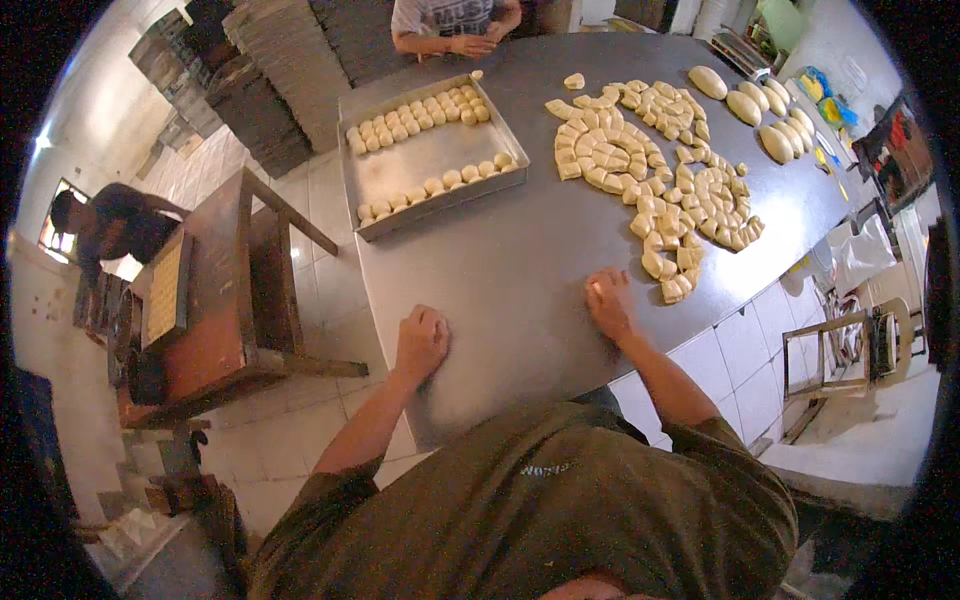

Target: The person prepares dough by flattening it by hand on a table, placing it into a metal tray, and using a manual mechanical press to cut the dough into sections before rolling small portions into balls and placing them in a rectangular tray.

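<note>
Both hands' fingers curl over dough pieces

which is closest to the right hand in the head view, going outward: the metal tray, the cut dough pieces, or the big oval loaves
From the right hand:
1. Cut dough pieces, just ahead and to its right.
2. Metal tray, ahead on the left.
3. Oval loaves, at the far right corner.

The person leans over the grey surface, both hands cupped palm-down on it. The left hand covers something unseen; a bit of dough peeks from under the right hand. Just beyond the right hand lie cut dough pieces. Farther left of them sits a metal tray with rolled dough balls.
</note>
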`<action>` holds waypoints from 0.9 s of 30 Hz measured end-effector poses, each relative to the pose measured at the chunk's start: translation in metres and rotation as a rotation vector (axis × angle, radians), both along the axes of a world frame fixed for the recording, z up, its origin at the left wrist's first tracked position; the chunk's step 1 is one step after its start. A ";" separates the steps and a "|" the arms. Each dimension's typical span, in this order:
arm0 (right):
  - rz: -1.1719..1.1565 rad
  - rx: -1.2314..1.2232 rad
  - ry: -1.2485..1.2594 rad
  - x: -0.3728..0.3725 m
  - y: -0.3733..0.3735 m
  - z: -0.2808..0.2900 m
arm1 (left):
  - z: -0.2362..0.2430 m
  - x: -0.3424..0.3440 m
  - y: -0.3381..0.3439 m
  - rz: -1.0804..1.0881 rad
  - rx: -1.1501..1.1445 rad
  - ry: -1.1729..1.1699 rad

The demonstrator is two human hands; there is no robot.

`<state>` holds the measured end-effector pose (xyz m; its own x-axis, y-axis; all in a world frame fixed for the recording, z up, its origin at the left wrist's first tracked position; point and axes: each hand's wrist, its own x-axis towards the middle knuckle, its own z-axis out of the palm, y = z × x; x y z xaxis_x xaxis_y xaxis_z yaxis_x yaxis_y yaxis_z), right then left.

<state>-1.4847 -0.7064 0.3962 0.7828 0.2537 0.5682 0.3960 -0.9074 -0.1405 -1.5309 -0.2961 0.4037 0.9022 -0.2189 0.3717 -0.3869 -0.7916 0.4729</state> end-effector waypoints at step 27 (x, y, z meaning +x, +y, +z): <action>-0.053 -0.085 0.081 0.243 0.144 0.105 | 0.016 0.122 0.017 0.884 0.206 0.289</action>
<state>-1.2415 -0.5624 0.5011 0.8387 0.2551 0.4811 0.3378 -0.9367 -0.0921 -1.4092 -0.2789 0.4194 0.8234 0.5503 0.1388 0.5016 -0.8201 0.2754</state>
